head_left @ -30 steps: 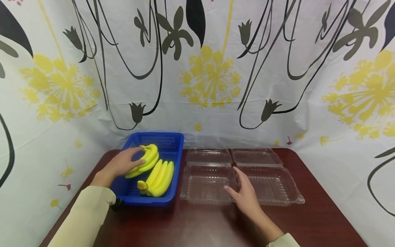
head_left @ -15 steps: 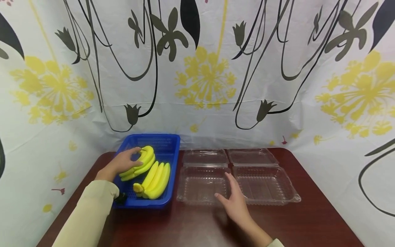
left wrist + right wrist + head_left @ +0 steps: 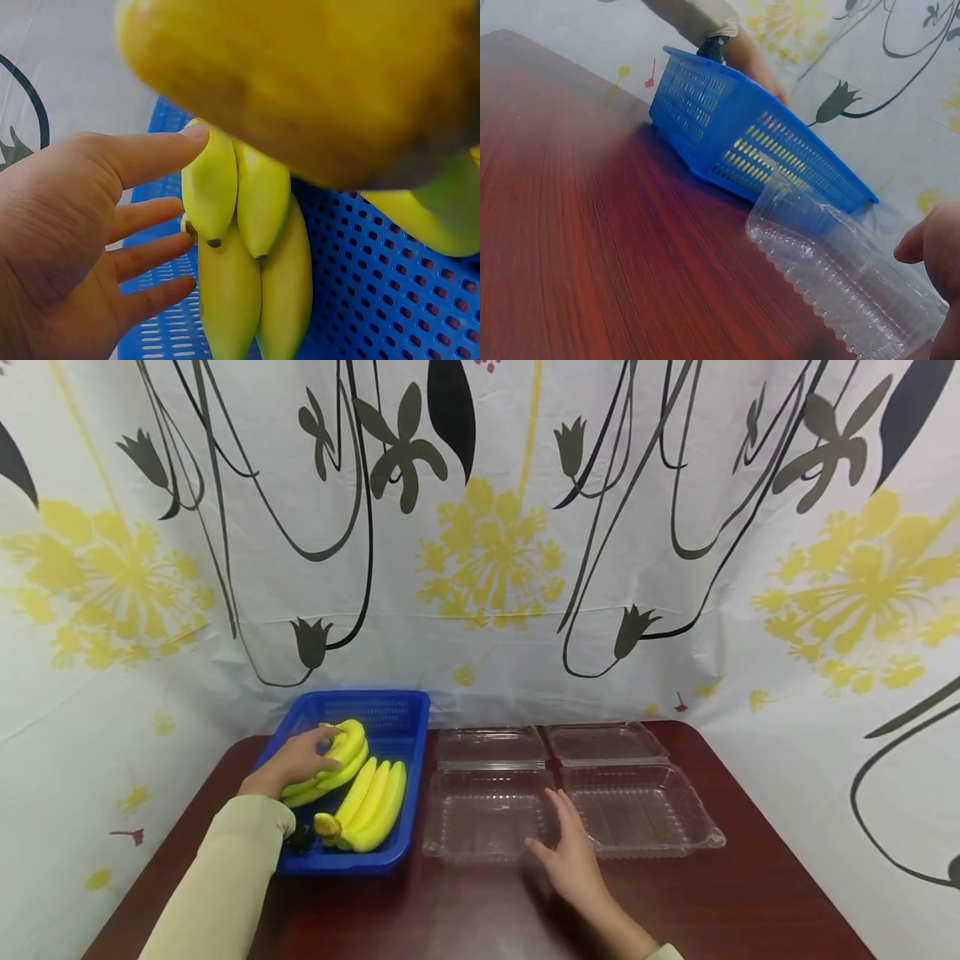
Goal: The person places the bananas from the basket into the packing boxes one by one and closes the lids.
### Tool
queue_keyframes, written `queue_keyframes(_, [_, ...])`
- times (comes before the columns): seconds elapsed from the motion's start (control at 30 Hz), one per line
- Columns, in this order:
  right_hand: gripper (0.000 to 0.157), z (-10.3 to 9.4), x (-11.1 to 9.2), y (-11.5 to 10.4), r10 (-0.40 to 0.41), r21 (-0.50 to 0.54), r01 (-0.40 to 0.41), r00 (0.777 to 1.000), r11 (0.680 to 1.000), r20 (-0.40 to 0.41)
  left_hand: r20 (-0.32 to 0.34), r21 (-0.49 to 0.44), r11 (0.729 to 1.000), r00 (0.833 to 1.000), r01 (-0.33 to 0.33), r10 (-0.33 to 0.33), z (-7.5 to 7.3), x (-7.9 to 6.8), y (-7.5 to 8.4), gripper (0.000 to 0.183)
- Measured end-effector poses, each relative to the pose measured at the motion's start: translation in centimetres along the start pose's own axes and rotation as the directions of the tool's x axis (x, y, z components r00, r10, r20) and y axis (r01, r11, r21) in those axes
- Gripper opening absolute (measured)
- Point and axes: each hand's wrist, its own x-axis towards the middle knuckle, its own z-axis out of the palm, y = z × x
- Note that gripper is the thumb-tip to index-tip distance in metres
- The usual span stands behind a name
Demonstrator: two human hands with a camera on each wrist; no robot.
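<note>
In the head view a blue basket [image 3: 416, 777] at the left holds two bunches of yellow bananas. My left hand [image 3: 288, 762] reaches in over the rear bunch of bananas [image 3: 351, 756], its thumb and fingers spread to either side of it. Close up in the left wrist view, the thumb tip lies against a banana [image 3: 210, 184] and the other visible fingers extend beside the bunch. The front bunch of bananas [image 3: 381, 810] lies nearer the basket's front edge. My right hand [image 3: 576, 868], fingers loosely extended, hovers by the near right corner of a clear plastic box [image 3: 483, 818].
Another clear box [image 3: 637, 814] stands to the right. Both boxes have lids [image 3: 603, 743] folded back toward the wall. Dark red table [image 3: 465, 910] lies beneath everything. White patterned sheeting [image 3: 480, 652] surrounds the table's back and sides. A blurred yellow banana end [image 3: 300, 82] looms across the left wrist view.
The head view has shifted slightly to the right. My left fingers have gone slightly lower around the rear banana bunch, which keeps its place in the basket. My right hand has moved slightly left and nearer me.
</note>
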Motion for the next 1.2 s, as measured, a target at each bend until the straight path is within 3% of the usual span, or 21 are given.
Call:
queue_keyframes(0.2, [0.076, 0.1, -0.4, 0.2, -0.003, -0.109, 0.008, 0.999, 0.994, 0.044, 0.052, -0.018, 0.999, 0.998, 0.036, -0.035, 0.0, 0.2, 0.1, 0.068])
queue_keyframes(0.4, [0.075, 0.1, -0.5, 0.2, 0.014, -0.126, -0.007, 0.998, 0.992, 0.054, 0.109, -0.031, 0.996, 0.99, 0.088, -0.084, 0.4, 0.1, -0.4, 0.074])
queue_keyframes(0.6, [0.07, 0.1, -0.3, 0.8, 0.021, -0.139, -0.012, 0.998, 0.99, 0.058, 0.094, -0.04, 0.995, 0.992, 0.091, -0.087, 1.0, 0.2, -0.8, 0.077])
queue_keyframes(0.87, [0.074, 0.3, -0.6, 1.6, 0.05, -0.089, -0.046, 0.997, 0.995, 0.052, 0.077, -0.052, 0.996, 0.994, 0.076, -0.072, 0.9, 0.0, -0.9, 0.075])
queue_keyframes(1.2, [0.075, 0.2, -0.1, 2.5, 0.07, -0.014, -0.069, 0.995, 0.998, 0.071, 0.015, -0.053, 0.999, 1.0, -0.013, 0.014, -0.9, -0.4, 1.2, 0.071])
